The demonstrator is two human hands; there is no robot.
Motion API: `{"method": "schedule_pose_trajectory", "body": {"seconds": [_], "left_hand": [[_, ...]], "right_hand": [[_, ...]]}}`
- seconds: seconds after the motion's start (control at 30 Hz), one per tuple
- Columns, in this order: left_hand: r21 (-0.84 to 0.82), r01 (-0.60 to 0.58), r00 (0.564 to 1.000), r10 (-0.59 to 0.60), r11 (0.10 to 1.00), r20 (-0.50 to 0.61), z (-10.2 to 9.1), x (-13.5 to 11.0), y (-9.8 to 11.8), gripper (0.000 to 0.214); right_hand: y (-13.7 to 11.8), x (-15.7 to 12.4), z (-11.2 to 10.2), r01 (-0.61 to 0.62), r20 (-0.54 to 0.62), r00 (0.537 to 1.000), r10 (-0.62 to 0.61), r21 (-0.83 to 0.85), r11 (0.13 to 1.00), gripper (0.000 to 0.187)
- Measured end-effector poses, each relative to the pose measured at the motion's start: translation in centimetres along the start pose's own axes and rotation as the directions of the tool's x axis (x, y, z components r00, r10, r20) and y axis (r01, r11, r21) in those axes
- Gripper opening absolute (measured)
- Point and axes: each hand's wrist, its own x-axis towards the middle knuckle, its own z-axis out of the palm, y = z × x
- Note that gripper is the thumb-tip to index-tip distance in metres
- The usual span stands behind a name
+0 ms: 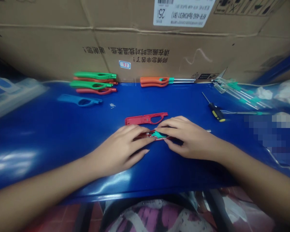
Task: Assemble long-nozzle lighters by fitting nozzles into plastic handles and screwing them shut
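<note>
Both of my hands rest on the blue table (50,135) over a red plastic handle shell (145,136) with a small green part (159,134) in it. My left hand (122,148) presses its fingers on the shell's left end. My right hand (186,137) pinches the green part and the shell's right end. A second red handle shell (146,119) lies flat just behind them, untouched.
Green and red handle shells (94,82) are stacked at the back left, a blue shell (79,100) in front of them. An orange assembled lighter (159,81) lies at the back centre. A yellow-black screwdriver (215,109) and metal tubes (236,91) lie right. A cardboard box (145,42) walls the back.
</note>
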Motion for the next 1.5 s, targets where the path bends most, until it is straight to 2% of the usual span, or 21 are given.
{"method": "schedule_pose_trajectory", "body": {"seconds": [0.23,0.5,0.6,0.97,1.07,1.23,1.37,1.5], "left_hand": [[-0.009,-0.003,1.000,0.003,1.000,0.010,0.0,-0.1,0.0,0.039],[0.017,-0.013,1.000,0.013,1.000,0.002,0.1,-0.2,0.0,0.039],[0.022,-0.013,1.000,0.013,1.000,0.002,0.1,-0.2,0.0,0.039],[0.011,-0.019,1.000,0.020,1.000,-0.010,0.1,-0.2,-0.1,0.039],[0.003,-0.022,0.999,0.022,1.000,-0.041,0.4,-0.4,-0.3,0.038],[-0.011,-0.029,0.987,0.027,1.000,-0.160,0.4,-0.7,-0.6,0.033],[0.022,0.042,0.985,-0.038,0.999,-0.167,-0.3,-0.5,-0.4,0.031],[0.058,0.137,0.984,-0.129,0.989,-0.122,-1.0,-0.4,-0.3,0.040]], "right_hand": [[0.4,-0.1,-1.0,-0.007,0.055,0.998,0.004,0.056,0.998,0.038],[0.8,-0.2,-0.5,0.004,0.017,1.000,-0.006,0.108,0.994,0.035],[0.9,-0.2,-0.7,-0.026,0.010,1.000,0.025,0.143,0.989,0.036],[1.3,-0.1,-1.1,-0.054,0.043,0.998,0.052,0.063,0.997,0.032],[1.3,0.0,-1.2,-0.065,-0.005,0.998,0.065,0.047,0.997,0.032],[2.3,0.1,-0.8,-0.109,-0.108,0.989,0.105,-0.037,0.993,0.037],[3.6,0.3,0.0,-0.193,-0.129,0.975,0.182,-0.076,0.978,0.034],[3.9,0.5,0.2,-0.249,-0.145,0.958,0.246,-0.006,0.968,0.015]]}}
